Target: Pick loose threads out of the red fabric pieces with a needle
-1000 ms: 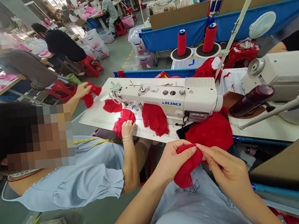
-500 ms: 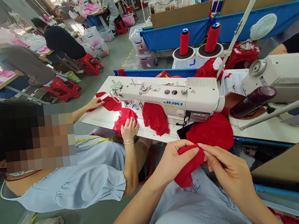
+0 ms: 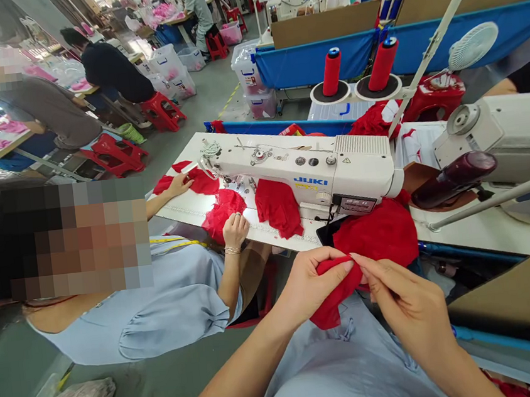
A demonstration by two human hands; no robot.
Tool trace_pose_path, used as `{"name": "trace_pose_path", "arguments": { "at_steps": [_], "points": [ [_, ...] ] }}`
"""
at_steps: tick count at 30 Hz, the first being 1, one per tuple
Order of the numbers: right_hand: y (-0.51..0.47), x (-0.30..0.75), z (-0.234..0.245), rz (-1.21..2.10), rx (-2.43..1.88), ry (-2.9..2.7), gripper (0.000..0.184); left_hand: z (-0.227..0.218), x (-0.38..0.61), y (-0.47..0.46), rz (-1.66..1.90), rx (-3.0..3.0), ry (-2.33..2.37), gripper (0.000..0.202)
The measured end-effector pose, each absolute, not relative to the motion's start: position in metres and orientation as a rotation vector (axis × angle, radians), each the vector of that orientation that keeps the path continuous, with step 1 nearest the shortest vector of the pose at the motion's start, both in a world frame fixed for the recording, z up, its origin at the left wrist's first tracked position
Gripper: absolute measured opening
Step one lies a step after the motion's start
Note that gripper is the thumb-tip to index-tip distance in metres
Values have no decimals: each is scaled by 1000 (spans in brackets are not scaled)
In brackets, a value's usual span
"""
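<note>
My left hand [image 3: 312, 277] and my right hand [image 3: 401, 301] both pinch a small piece of red fabric [image 3: 334, 295] over my lap, fingers closed on its top edge. Just beyond it lies a heap of red fabric [image 3: 376, 233] at the table's near edge. A white JUKI sewing machine [image 3: 309, 171] stands on the white table [image 3: 185, 207]. A co-worker in light blue sits at my left; one of their hands [image 3: 234, 227] rests on red mesh fabric [image 3: 221, 212], the other hand [image 3: 178, 184] on red pieces [image 3: 199, 181] farther left.
Two red thread cones [image 3: 331, 71] stand behind the machine beside a small white fan [image 3: 471, 45]. A second sewing machine [image 3: 503, 126] and a dark bottle [image 3: 455, 177] lie at right. Brown cardboard [image 3: 512, 292] sits lower right. Other people work at tables with red stools [image 3: 115, 152] at left.
The co-worker's far hand came down from the air with a red piece and now lies on the table by the machine. My hands keep their hold on the red piece.
</note>
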State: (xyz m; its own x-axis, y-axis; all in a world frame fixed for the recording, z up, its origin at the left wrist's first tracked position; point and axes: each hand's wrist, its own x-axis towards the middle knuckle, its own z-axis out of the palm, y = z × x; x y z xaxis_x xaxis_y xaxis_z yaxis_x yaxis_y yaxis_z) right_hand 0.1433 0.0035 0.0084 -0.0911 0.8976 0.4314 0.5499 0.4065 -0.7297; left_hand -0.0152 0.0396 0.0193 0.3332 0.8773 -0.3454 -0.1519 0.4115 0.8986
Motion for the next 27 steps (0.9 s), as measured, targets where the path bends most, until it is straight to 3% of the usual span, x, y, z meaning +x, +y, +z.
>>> {"name": "trace_pose_path", "arguments": {
  "at_steps": [4,17,27],
  "points": [
    [4,142,8,558,-1254,-1729,33,18,-16,38,803,833,1002,30],
    [1,141,-8,250,-1328,-1954,39,13,-27,33,843,867,1099,35],
    [8,124,-7,988,-1251,-1456,26,5,-36,30,853,696,1045,37]
  ]
}}
